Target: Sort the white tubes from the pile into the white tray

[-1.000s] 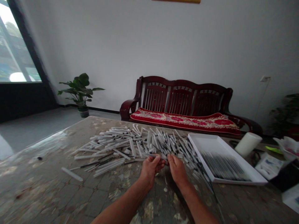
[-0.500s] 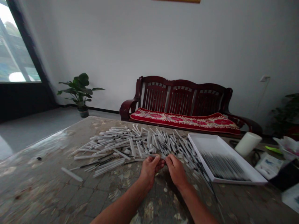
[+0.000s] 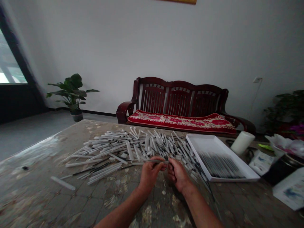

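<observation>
Close together over the near edge of a pile, both hands are closed. My left hand (image 3: 150, 174) pinches a thin pale tube (image 3: 157, 161) that lies roughly level. Its other end meets the fingertips of my right hand (image 3: 178, 174), whose fingers are curled round it. The exact kind of tube is too small and dim to tell. Just beyond lies a loose heap of whitish tubes (image 3: 114, 145), some with dark ends, mixed with thin black rods (image 3: 95, 168). To the right, a shallow white box (image 3: 224, 142) holds a row of slim dark sticks (image 3: 220, 164).
One pale tube (image 3: 63, 183) lies apart at the left, near a small black piece (image 3: 25, 168). Right of the box stand a white roll (image 3: 242, 143), small white cartons (image 3: 291, 190) and a dark container (image 3: 282, 167). A wooden bench (image 3: 177, 95) is behind the patterned table (image 3: 99, 205).
The view has turned slightly right, so the scene sits further left. My right hand has rolled so its curled fingers show; both hands stay together at the tube.
</observation>
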{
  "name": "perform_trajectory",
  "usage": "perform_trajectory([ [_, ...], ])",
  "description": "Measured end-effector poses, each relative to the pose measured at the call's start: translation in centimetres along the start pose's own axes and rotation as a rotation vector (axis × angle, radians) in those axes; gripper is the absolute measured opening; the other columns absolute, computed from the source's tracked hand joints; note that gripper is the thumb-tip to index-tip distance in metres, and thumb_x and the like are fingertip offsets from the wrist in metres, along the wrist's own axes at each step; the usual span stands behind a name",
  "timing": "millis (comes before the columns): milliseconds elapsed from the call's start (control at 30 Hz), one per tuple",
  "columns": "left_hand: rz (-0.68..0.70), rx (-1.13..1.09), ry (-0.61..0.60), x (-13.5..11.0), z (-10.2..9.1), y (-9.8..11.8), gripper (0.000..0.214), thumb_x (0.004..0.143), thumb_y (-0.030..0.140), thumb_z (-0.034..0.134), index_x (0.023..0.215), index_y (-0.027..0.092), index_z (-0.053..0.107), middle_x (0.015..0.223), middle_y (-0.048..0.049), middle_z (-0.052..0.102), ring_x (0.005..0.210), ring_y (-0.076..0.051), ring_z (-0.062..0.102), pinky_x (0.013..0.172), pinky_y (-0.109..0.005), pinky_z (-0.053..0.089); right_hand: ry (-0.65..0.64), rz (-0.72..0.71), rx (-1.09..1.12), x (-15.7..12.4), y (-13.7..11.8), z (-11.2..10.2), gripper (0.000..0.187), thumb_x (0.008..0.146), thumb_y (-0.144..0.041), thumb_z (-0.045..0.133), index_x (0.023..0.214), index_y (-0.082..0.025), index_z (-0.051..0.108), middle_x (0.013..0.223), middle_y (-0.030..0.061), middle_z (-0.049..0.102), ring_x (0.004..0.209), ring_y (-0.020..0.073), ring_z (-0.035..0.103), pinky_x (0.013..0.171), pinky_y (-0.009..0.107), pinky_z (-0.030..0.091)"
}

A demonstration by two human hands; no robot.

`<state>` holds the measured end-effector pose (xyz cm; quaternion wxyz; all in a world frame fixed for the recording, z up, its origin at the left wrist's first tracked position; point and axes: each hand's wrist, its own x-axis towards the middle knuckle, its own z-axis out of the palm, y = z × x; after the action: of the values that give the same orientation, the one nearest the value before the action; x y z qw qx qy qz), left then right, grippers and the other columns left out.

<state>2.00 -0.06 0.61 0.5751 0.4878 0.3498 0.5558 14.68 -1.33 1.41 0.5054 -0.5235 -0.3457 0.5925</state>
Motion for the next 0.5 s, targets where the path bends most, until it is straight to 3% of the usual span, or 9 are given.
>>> perform_trajectory([
  [67,-0.062,-0.01,-0.031,0.1,-0.1,0.2,0.021,0.065,0.032,0.073,0.077,0.017,0.066,0.068,-0.0015,0.068,0.064,-0.017,0.066,0.061,-0.027,0.053,-0.006,-0.005,-0.011,0.2,-0.1,-0.6,0.041,0.071,-0.055,0.052,0.052,-0.022,0.038,0.039,-0.0107,0.028,0.031,0.0042,0.021,0.034,0.019,0.013],
  [167,-0.218,-0.054,-0.1,0.3,-0.7,0.7,0.035,0.063,0.043,0.074,0.084,0.016,0.066,0.071,-0.0023,0.068,0.056,-0.012,0.061,0.049,-0.021,0.046,-0.007,-0.169,-0.164,0.3,-0.7,-1.9,0.039,0.076,-0.051,0.046,0.051,-0.021,0.04,0.041,-0.0086,0.033,0.033,0.0057,0.028,0.034,0.02,0.017],
  [300,-0.439,-0.082,-0.321,0.1,-1.8,1.5,0.055,0.076,0.064,0.052,0.082,0.011,0.067,0.058,-0.0003,0.058,0.036,-0.004,0.038,0.035,-0.017,0.022,-0.024,-0.398,-0.375,0.1,-1.7,-3.1,0.038,0.079,-0.041,0.046,0.047,-0.021,0.038,0.044,-0.0062,0.037,0.038,0.0074,0.033,0.039,0.022,0.024],
  [400,-0.544,-0.082,-0.516,-0.2,-2.1,1.4,0.049,0.07,0.059,0.065,0.074,0.01,0.066,0.05,0.003,0.051,0.035,-0.002,0.031,0.035,-0.018,0.017,-0.021,-0.413,-0.494,0.3,-2.0,-3.4,0.039,0.082,-0.044,0.043,0.05,-0.021,0.043,0.045,-0.0052,0.039,0.041,0.0098,0.037,0.042,0.023,0.029],
  [467,-0.575,-0.092,-0.542,-0.4,-2.0,1.2,0.042,0.066,0.052,0.072,0.069,0.011,0.063,0.049,0.0033,0.051,0.036,-0.003,0.036,0.036,-0.018,0.021,0.044,-0.402,-0.607,0.5,-1.9,-3.8,0.04,0.087,-0.046,0.036,0.061,-0.021,0.052,0.051,-0.0033,0.048,0.045,0.012,0.044,0.046,0.024,0.033],
  [500,-0.58,-0.11,-0.5,-0.3,-1.8,1.1,0.04,0.066,0.05,0.073,0.068,0.012,0.062,0.049,0.0032,0.051,0.037,-0.004,0.039,0.037,-0.018,0.024,0.105,-0.421,-0.702,0.7,-1.8,-4.1,0.039,0.089,-0.045,0.035,0.068,-0.021,0.057,0.057,-0.0015,0.053,0.051,0.0133,0.049,0.049,0.024,0.035],
])
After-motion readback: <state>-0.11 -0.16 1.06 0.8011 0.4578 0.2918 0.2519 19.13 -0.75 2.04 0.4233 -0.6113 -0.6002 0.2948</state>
